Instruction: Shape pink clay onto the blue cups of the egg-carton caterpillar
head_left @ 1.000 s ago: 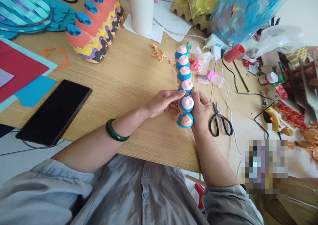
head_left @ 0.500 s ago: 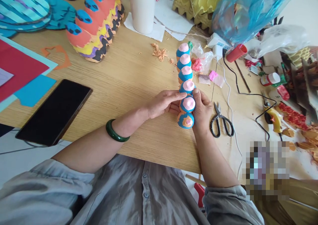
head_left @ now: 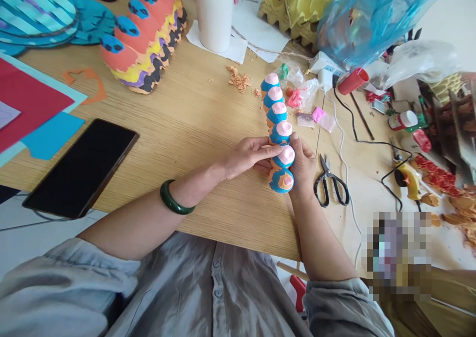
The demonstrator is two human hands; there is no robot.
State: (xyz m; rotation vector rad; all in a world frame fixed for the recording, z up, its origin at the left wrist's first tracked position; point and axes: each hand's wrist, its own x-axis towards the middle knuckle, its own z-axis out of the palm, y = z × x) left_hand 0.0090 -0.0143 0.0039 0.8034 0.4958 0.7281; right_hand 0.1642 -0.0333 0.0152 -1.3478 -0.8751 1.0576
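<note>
Head view. We record a column of six blue-painted domes [head_left: 279, 134] at about 3 o'clock from frame centre, above the wooden surface [head_left: 208, 129]. Five domes carry pink tips [head_left: 284, 128]; the lowest shows an orange patch [head_left: 285, 181] instead. All six appear stacked in one line, and we see no loose dome beside them. The left hand [head_left: 247, 157] enters from 8 o'clock, forearm low and nearly level, with a green bangle [head_left: 174, 203] at the wrist. Its fingers [head_left: 267, 151] lie together across the column near the fourth and fifth domes. The right hand [head_left: 303, 166] rises from 6 o'clock, its thumb [head_left: 295, 137] pressed on the column's right side; its other fingers are mostly hidden, so we cannot tell their spread. The hands clamp the column between them. Black-handled scissors [head_left: 330, 181] lie near the right hand at 3 o'clock; a phone [head_left: 80, 168] lies well apart at 9 o'clock.
</note>
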